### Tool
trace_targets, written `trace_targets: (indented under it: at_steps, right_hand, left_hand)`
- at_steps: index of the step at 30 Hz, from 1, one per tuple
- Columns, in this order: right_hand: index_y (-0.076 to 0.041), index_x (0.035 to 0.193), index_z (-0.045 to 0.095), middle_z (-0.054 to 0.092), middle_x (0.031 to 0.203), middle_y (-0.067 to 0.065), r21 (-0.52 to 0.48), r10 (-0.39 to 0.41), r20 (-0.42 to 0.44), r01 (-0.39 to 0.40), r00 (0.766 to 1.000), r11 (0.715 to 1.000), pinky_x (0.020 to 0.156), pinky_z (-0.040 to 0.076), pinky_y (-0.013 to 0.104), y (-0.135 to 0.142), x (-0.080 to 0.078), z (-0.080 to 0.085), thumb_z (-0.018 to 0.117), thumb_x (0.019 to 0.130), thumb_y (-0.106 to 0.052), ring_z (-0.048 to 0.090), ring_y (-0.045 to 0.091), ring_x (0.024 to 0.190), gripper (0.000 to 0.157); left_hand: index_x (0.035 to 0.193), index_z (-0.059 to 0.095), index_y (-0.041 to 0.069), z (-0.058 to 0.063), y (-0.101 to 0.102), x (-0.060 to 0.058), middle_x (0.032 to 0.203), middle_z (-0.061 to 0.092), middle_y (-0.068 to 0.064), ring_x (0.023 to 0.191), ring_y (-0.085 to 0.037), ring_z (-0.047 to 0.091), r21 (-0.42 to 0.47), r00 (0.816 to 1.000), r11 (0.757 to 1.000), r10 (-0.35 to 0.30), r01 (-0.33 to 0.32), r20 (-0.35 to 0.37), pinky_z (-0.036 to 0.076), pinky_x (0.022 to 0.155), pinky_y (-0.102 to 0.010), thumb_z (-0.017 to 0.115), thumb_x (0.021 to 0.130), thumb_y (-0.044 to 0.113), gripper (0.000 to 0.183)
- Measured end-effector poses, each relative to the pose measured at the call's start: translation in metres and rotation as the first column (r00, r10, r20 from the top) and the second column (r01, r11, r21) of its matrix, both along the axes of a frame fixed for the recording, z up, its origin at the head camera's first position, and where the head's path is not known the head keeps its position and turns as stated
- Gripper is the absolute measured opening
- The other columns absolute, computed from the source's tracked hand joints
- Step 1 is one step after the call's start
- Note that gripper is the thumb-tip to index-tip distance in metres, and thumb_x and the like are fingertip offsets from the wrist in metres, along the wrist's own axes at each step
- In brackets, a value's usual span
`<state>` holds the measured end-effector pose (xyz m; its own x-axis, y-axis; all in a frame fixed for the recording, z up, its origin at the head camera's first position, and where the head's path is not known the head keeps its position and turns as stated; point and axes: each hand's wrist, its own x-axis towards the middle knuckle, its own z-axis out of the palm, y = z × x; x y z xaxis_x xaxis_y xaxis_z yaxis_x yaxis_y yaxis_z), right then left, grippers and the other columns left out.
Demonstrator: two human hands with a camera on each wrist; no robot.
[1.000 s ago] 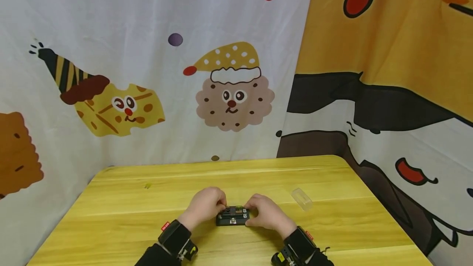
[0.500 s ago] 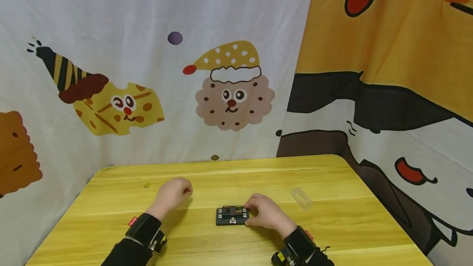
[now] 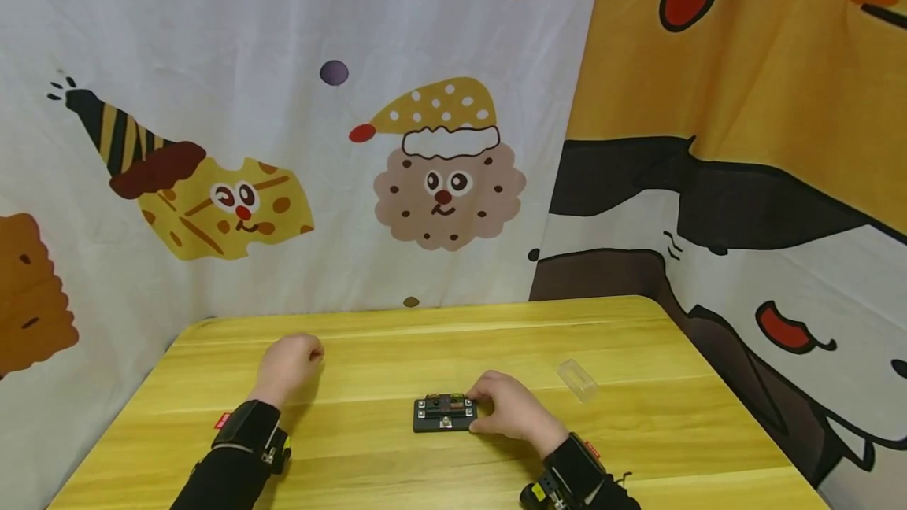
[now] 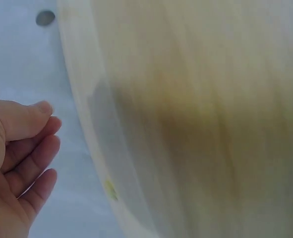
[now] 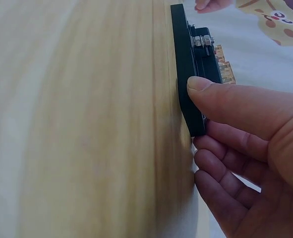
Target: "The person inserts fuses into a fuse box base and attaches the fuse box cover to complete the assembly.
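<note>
The right hand grips the right end of a flat black rectangular block with silver screw terminals and a stepped orange-brown part on top. Its thumb presses on the side of the base and its other fingers curl in against the end. The block lies flat on a yellow wood-grain bench, about midway between the left and right edges and well apart from the far edge, its long side running roughly along that edge.

The left hand is over the left part of the bench, toward the far left corner. Its fingers are loosely curled, the thumb tip close to the index finger, with nothing visible between them; whether it touches the bench I cannot tell. In the left wrist view a small yellow-green piece lies near the far edge of the bench, apart from the fingers and too blurred to make out.

A clear rectangular plastic case lies toward the far right corner, apart from the right hand. Beyond the far edge hangs a white curtain printed with cartoon food, beside an orange one.
</note>
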<state>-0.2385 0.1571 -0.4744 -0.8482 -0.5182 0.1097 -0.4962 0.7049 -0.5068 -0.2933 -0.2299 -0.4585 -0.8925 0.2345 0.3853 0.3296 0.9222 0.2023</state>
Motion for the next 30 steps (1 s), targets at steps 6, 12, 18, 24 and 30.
trace_targets:
  at_steps: [6,12,18,24,30]
  right_hand:
    - [-0.015,0.106,0.065,0.057,0.101,-0.005,0.006,-0.007,-0.009,0.007,1.000,1.000,0.086,0.044,0.031,0.001,0.000,-0.001,0.075,0.070,-0.033,0.054,0.010,0.092,0.042]
    - [-0.014,0.105,0.065,0.057,0.100,-0.004,0.008,-0.001,-0.013,0.001,1.000,1.000,0.085,0.044,0.031,0.000,0.001,0.001,0.076,0.069,-0.032,0.054,0.011,0.092,0.042]
    - [-0.013,0.106,0.065,0.058,0.101,-0.004,0.014,-0.003,-0.010,0.003,1.000,1.000,0.087,0.043,0.032,-0.001,0.001,0.003,0.075,0.069,-0.032,0.054,0.012,0.094,0.042]
    - [-0.013,0.106,0.065,0.057,0.101,-0.005,0.027,-0.006,-0.017,0.006,1.000,1.000,0.088,0.043,0.032,-0.001,0.001,0.002,0.076,0.069,-0.033,0.054,0.011,0.094,0.043]
    - [-0.014,0.105,0.065,0.057,0.101,-0.006,0.026,-0.003,-0.028,0.003,1.000,1.000,0.088,0.043,0.031,0.000,0.000,0.001,0.076,0.069,-0.034,0.053,0.011,0.095,0.043]
  left_hand:
    - [0.076,0.069,0.012,-0.002,-0.018,-0.004,0.077,0.065,-0.002,0.069,-0.024,0.059,-0.006,0.998,0.998,0.060,-0.060,-0.015,0.048,0.064,-0.045,0.063,0.075,0.006,0.008]
    - [0.084,0.070,0.009,-0.006,-0.034,-0.008,0.084,0.066,-0.009,0.076,-0.030,0.061,-0.014,0.990,0.991,0.135,-0.135,0.051,0.048,0.068,-0.048,0.064,0.076,0.007,0.010]
    - [0.084,0.069,0.008,-0.007,-0.042,-0.007,0.085,0.065,-0.012,0.077,-0.033,0.060,-0.009,0.985,0.987,0.161,-0.161,0.057,0.047,0.067,-0.049,0.062,0.079,0.007,0.009]
    - [0.088,0.067,0.005,-0.015,-0.050,-0.013,0.084,0.060,-0.013,0.080,-0.036,0.056,-0.014,0.983,0.984,0.180,-0.180,0.020,0.046,0.068,-0.051,0.057,0.082,0.007,0.012]
    - [0.084,0.067,0.007,-0.016,-0.054,-0.019,0.083,0.058,-0.013,0.081,-0.037,0.055,-0.033,0.979,0.980,0.196,-0.195,0.047,0.045,0.068,-0.052,0.057,0.082,0.006,0.010]
